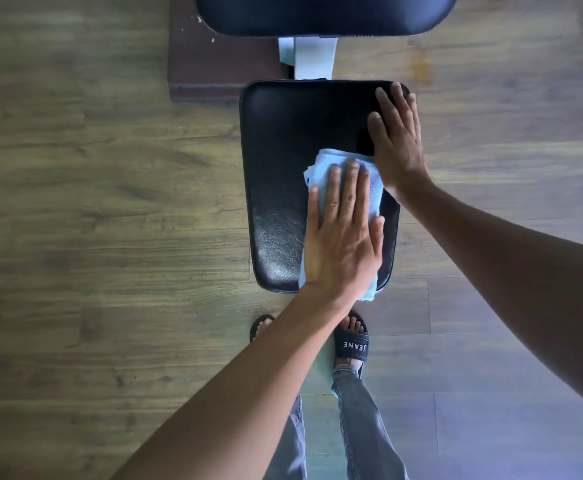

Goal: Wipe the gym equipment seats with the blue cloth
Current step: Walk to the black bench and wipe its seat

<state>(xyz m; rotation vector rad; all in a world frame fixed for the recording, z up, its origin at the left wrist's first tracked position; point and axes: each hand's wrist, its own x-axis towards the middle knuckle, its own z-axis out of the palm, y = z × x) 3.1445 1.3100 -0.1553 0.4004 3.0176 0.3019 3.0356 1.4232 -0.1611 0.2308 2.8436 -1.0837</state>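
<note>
Wood-grain plank flooring [110, 202] surrounds a black padded leather-look gym seat [276, 168], seen from directly above. A folded light-blue terry cloth [321, 168] lies on the seat's right half, running from mid-seat to the near edge, where 1 corner hangs over. The left hand [342, 244] presses flat on the cloth, its fingers [352, 188] straight and slightly spread, grasping nothing. The right hand [399, 140] lies flat on the seat's far right corner with its fingers straight and released, probably bracing.

Likely risks: only a flat palm holds the cloth, so it could bunch or slip out on the glossy surface. A pull toward the near edge could drop it to the floor by the 2 black slide sandals [352, 344]. The right wrist sits against the cloth's far right corner, so a sweep that way would collide with it. The patch under that hand would go unwiped unless the hand lifts.

The seat's left half is bare and offers the most room for strokes. The right and near rims are close to the cloth. Past the far edge stand a white metal post [314, 57] and a second black padded cushion [318, 12], with a dark brown floor mat [214, 64] to the left.
</note>
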